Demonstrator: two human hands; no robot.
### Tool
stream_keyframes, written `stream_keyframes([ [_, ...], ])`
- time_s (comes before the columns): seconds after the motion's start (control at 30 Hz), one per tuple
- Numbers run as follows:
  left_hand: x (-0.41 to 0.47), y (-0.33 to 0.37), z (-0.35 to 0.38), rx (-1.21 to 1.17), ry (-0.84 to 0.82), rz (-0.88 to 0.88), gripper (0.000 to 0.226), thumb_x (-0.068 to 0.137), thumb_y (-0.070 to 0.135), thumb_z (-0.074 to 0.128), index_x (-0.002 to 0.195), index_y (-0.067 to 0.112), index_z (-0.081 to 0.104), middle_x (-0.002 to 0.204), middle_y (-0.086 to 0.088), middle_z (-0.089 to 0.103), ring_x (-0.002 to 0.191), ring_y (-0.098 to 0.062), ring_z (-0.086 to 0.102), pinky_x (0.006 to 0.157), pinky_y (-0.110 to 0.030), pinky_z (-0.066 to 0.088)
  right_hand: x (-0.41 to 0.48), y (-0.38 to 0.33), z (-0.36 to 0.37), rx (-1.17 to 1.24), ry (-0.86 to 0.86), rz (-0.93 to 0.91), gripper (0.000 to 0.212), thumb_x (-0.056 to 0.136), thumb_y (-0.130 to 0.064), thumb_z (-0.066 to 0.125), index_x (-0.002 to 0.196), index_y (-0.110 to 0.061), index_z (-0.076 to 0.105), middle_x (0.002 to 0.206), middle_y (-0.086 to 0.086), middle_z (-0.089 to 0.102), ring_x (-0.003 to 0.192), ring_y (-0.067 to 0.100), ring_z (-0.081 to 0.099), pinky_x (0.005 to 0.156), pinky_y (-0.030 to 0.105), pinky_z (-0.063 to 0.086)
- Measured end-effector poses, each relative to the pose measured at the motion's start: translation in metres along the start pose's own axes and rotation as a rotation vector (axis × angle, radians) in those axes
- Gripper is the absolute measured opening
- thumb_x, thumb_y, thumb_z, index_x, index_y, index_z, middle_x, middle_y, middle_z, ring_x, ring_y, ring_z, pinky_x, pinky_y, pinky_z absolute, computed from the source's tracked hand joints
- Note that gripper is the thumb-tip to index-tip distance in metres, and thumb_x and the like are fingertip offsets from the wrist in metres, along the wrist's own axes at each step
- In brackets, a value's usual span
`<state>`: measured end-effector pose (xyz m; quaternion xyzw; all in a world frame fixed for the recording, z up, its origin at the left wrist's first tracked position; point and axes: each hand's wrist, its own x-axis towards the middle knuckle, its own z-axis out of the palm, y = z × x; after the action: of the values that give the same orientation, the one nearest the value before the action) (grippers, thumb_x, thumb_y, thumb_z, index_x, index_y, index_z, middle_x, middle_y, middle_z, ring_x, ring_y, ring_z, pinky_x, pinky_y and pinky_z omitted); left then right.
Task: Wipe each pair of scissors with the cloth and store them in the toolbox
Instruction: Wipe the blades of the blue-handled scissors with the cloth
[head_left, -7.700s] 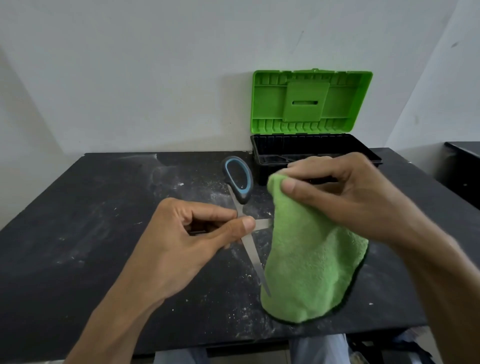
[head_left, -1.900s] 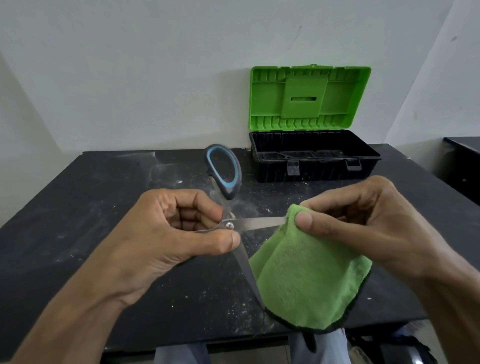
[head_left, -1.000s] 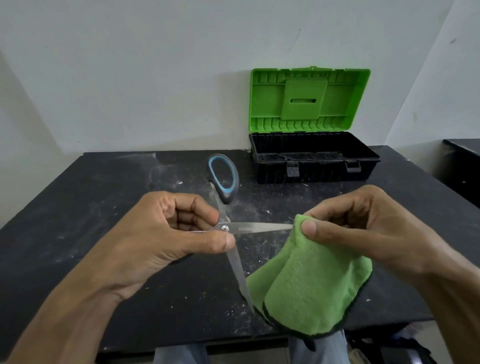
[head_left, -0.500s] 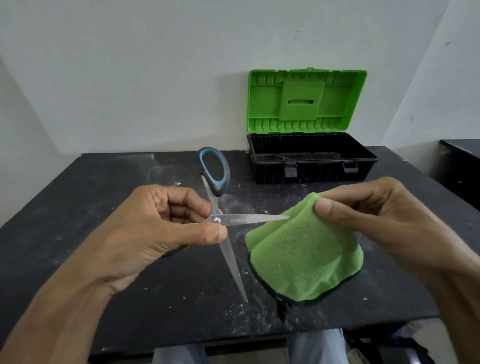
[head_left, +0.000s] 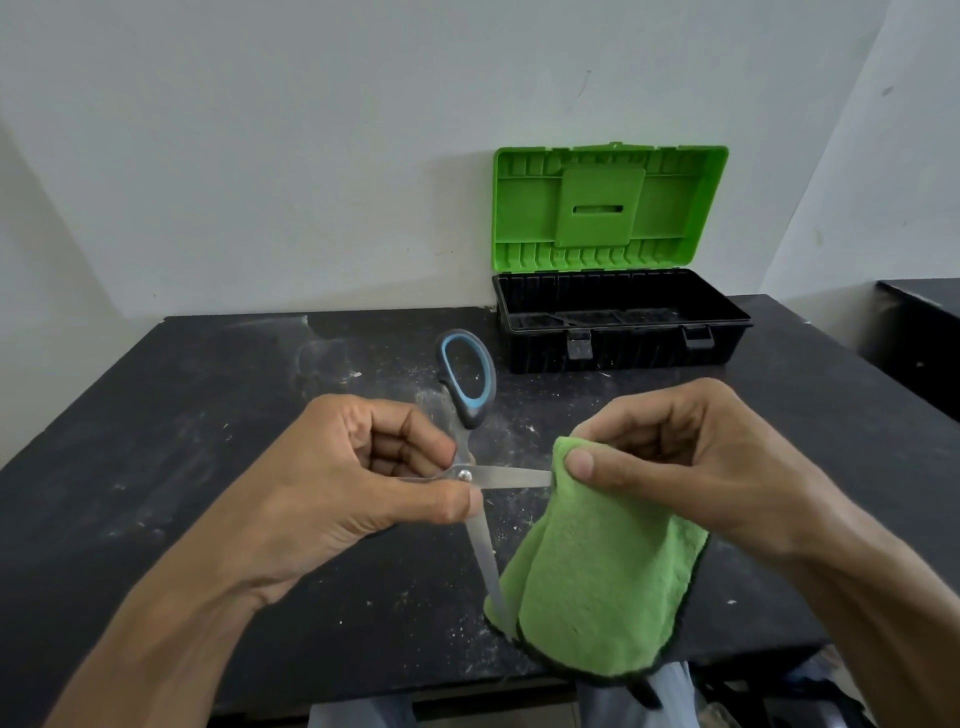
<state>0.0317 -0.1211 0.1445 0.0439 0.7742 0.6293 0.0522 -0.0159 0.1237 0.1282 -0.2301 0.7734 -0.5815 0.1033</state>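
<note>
operator: scissors (head_left: 464, 474) are up off the black table (head_left: 208, 415) with the blades spread wide. my left hand (head_left: 363, 467) has them at the pivot, thumb and curled fingers clamped round the joint. one blue-lined handle loop stands above the knuckles. the other loop is hidden behind the hand.

observer: and the other hand?

operator: my right hand (head_left: 675, 457) pinches the green microfibre cloth (head_left: 597, 571), folded over the tip of the blade that points sideways. the thumb is on the near face and the fingers are curled behind. the rest of the cloth hangs down beside the tip of the downward blade. i can't tell whether those two touch.

observer: which step is that?

operator: wiping, i'd say, on the sideways blade. i can't judge from here whether the other blade is clean.

observer: and next?

operator: i'd slide the pinch along the flats toward the pivot, with the thumb off the cutting edge. then i'd do the downward blade, close the scissors and carry them to the black toolbox (head_left: 618, 338). it sits at the back of the table with its green lid (head_left: 608, 208) upright against the wall. i can't make out what lies in its tray.
</note>
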Motion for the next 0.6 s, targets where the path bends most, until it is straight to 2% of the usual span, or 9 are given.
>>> stream_keyframes([
  [0.1, -0.002, -0.002, -0.002, 0.003, -0.023, -0.006, 0.019, 0.052, 0.01, 0.088, 0.063, 0.018, 0.074, 0.062, -0.002, 0.069, 0.057, -0.008, 0.061, 0.055, -0.014, 0.051, -0.003, -0.003, -0.002, 0.004, -0.012, 0.02, 0.021, 0.076, -0.032, 0.082, 0.087, -0.015, 0.086, 0.083, 0.006, 0.083, 0.073, 0.01, 0.076, 0.066, 0.017, 0.056],
  [0.3, -0.004, 0.0, -0.001, 0.032, -0.041, 0.016, 0.019, 0.052, 0.013, 0.088, 0.063, 0.019, 0.074, 0.064, -0.002, 0.07, 0.059, -0.01, 0.062, 0.056, -0.015, 0.052, -0.008, -0.009, -0.004, -0.022, -0.005, 0.012, 0.021, 0.074, -0.035, 0.081, 0.087, -0.019, 0.086, 0.084, 0.005, 0.084, 0.078, 0.016, 0.08, 0.071, 0.021, 0.061],
  [0.5, -0.004, 0.006, -0.001, 0.021, -0.021, 0.045, 0.025, 0.049, 0.01, 0.093, 0.061, 0.018, 0.073, 0.063, -0.003, 0.069, 0.056, -0.009, 0.062, 0.055, -0.014, 0.051, -0.009, -0.013, -0.004, 0.027, -0.013, -0.035, 0.017, 0.079, -0.023, 0.079, 0.092, -0.015, 0.085, 0.089, 0.01, 0.083, 0.081, 0.017, 0.079, 0.075, 0.021, 0.063],
  [0.6, -0.003, 0.007, 0.001, 0.004, -0.004, 0.045, 0.02, 0.047, 0.012, 0.088, 0.061, 0.02, 0.074, 0.061, 0.0, 0.068, 0.055, -0.007, 0.061, 0.053, -0.014, 0.051, -0.008, -0.014, -0.004, 0.036, -0.026, -0.016, 0.016, 0.077, -0.022, 0.079, 0.092, -0.016, 0.085, 0.087, 0.009, 0.084, 0.079, 0.015, 0.079, 0.074, 0.02, 0.062],
])
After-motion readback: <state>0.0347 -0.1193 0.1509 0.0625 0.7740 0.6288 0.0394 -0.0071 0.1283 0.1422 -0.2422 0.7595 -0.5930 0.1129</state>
